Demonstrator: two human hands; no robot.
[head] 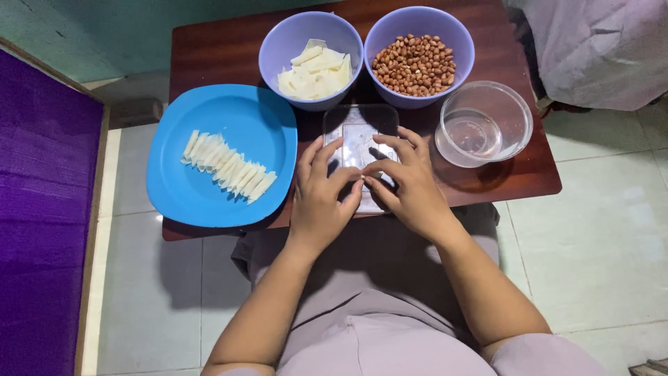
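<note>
A single head-worn camera looks steeply down from above the seated person, close over the small wooden table, the lap and the tiled floor.

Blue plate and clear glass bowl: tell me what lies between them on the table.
In the head view, both hands, left and right, on a clear flat board lie between the blue plate and glass bowl.

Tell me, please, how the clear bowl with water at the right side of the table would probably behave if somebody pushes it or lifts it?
The clear bowl looks thin and light, so it would probably slide easily on the glossy wooden table. The little water inside would likely slosh, perhaps spill if lifted quickly. It sits near the table's right edge, so a push that way might tip it off.
</note>
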